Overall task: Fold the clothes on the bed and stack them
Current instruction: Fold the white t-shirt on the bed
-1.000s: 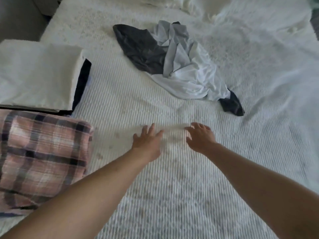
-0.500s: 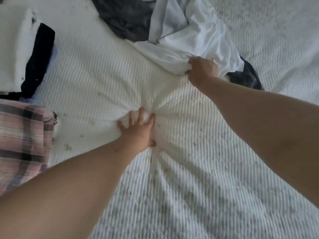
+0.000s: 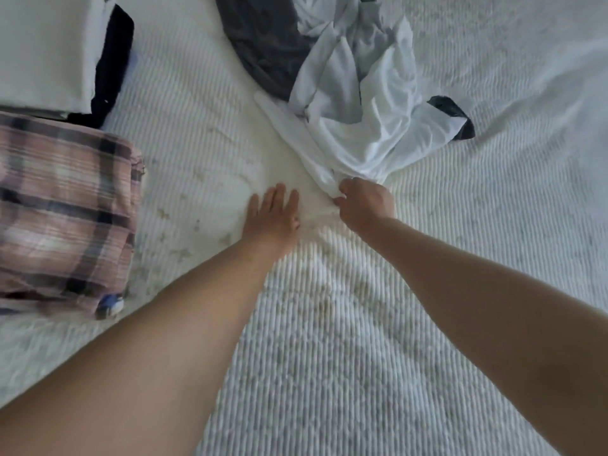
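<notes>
A crumpled white shirt [image 3: 358,126] lies on the white ribbed bedspread [image 3: 362,340], stretched toward me. My right hand [image 3: 365,204] grips its near edge with curled fingers. A dark grey garment [image 3: 263,44] lies partly under the shirt at the back, and a dark corner [image 3: 455,115] of it sticks out on the right. My left hand [image 3: 274,217] rests flat on the bedspread just left of the right hand, fingers straight. At the left sit a folded pink plaid garment [image 3: 65,218] and a stack with a folded white piece [image 3: 46,51] on a black one [image 3: 113,64].
The folded stacks take up the bed's left side. Ribbed bedspread stretches out in front of me and to the right. Faint stains mark the cover near my left hand.
My right hand took hold of the white shirt's edge and has dragged it toward me. My left hand shifted slightly forward, still flat on the bedspread.
</notes>
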